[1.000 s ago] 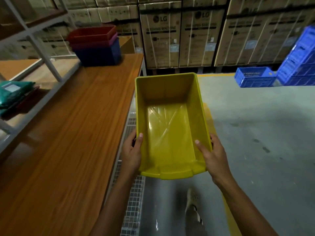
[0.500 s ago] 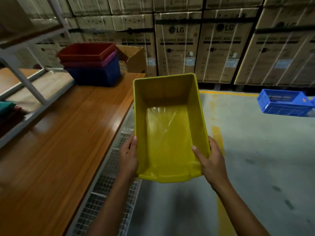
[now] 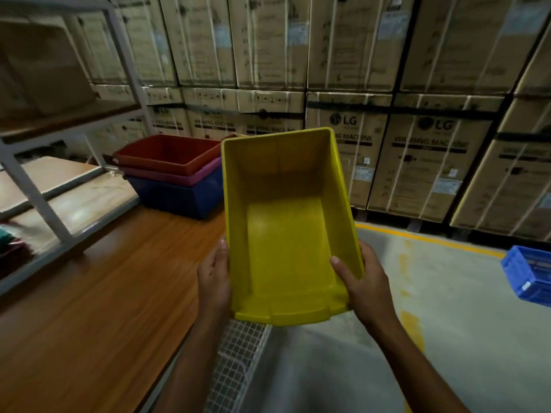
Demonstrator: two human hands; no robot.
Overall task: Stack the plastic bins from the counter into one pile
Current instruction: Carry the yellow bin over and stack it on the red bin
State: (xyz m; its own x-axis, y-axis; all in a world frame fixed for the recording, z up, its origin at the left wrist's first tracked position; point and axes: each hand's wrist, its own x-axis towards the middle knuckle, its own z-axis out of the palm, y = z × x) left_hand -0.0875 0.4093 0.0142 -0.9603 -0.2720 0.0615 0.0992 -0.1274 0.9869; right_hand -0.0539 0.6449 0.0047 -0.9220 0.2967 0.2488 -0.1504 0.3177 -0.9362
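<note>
Three bins are already nested at the far end of the desk (image 3: 104, 293), toward its far right corner: blue bin (image 3: 179, 195) at the bottom, pink bin (image 3: 202, 177) inside it, red bin (image 3: 170, 153) on top. The pile stands just right of the grey shelf frame (image 3: 59, 228).

Left hand (image 3: 213, 281): wrapped round the left wall of the yellow bin (image 3: 286, 234) near its near end, thumb up at the rim.

Yellow bin: empty and in the air, carried by both hands over the right edge of the desk. Its open side tips toward the camera. It is near the pile and apparently clear of it.

Right hand (image 3: 366, 281): clamps the right wall, thumb inside the bin, fingers outside.

Step in hand (judged): carry the yellow bin to the pile and seat it in the red bin.

Notes for doing it well:
- Swing left and forward until it is square over the red bin, long sides parallel.
- Level it before lowering, since a tilted entry may jam on one wall.
- Lower straight down. Slide the fingers up to the rim so they are not trapped between the walls.
- Press lightly, as a forward shove could push the pile toward the far edge.

A blue crate (image 3: 527, 275) sits on the floor at far right, off the desk.
</note>
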